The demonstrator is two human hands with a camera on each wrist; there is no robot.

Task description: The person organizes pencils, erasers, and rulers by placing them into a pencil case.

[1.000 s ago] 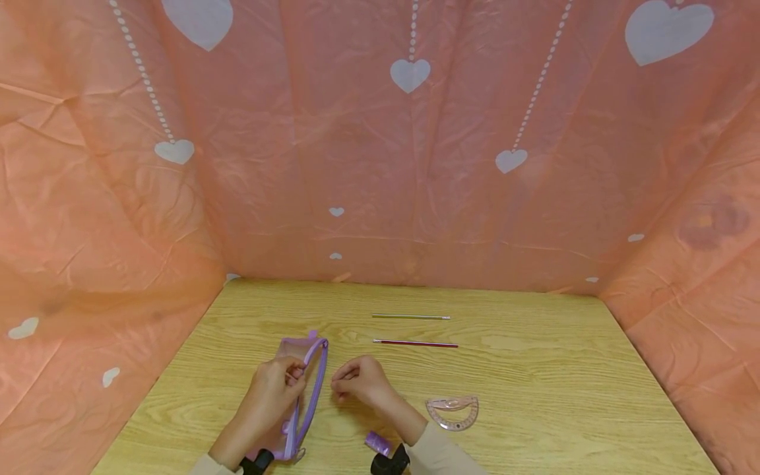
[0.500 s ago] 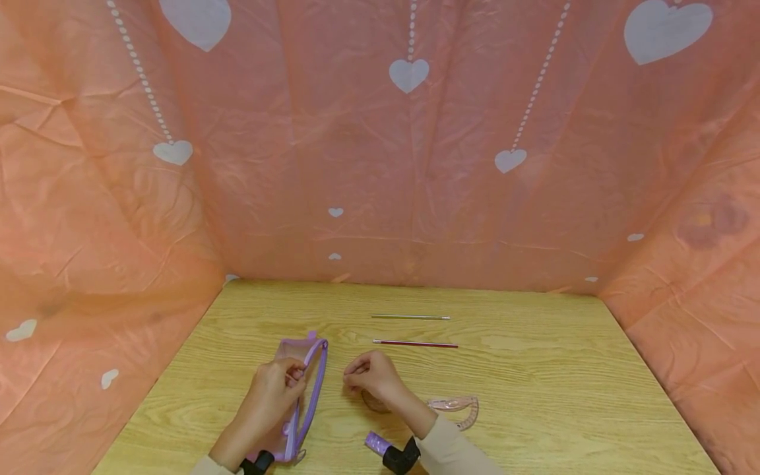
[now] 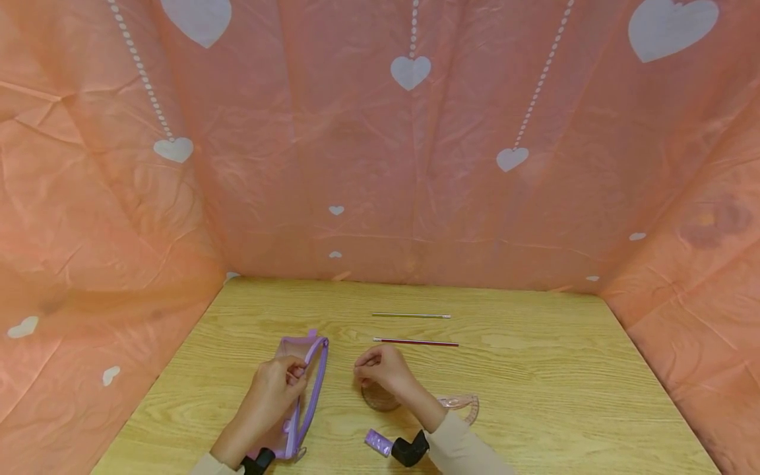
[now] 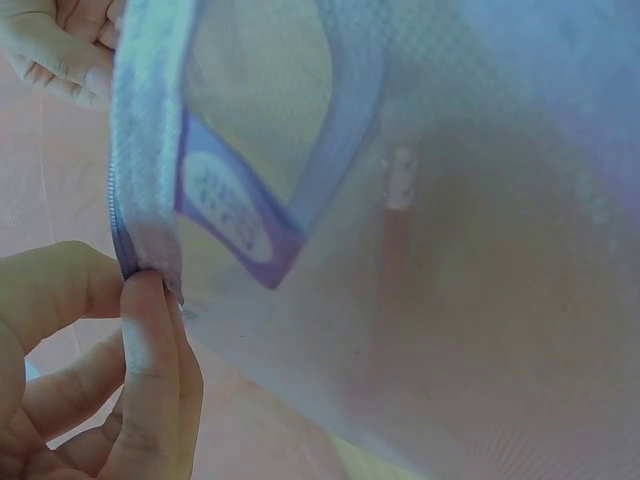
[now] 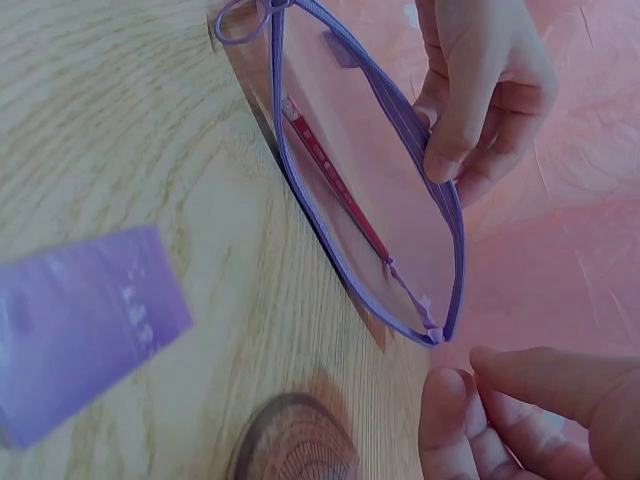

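My left hand [image 3: 276,386] pinches the zipped edge of a lilac see-through pencil case [image 3: 291,346], which stands open on the table. Its mouth faces right. Inside lies a red pencil [image 5: 335,180], seen in the right wrist view. My right hand [image 3: 386,371] hovers apart from the case, to its right, with fingers loosely bent and nothing showing between them. In the left wrist view, the left fingertips [image 4: 150,320] grip the zip tape. Partly under the right hand in the head view lies a round brown disc [image 3: 380,398] with fine radial lines.
Two pencils lie farther back, one yellow-green [image 3: 410,315] and one dark red [image 3: 415,342]. A small purple block [image 3: 378,443] with pale print sits near the right wrist. A clear pinkish protractor [image 3: 473,410] is partly covered by the right forearm. Pink sheeting [image 3: 410,165] surrounds the table.
My right hand has drawn away from the pencil case, to the right and slightly back. The round brown disc has come into sight beneath it. My left hand keeps its hold.
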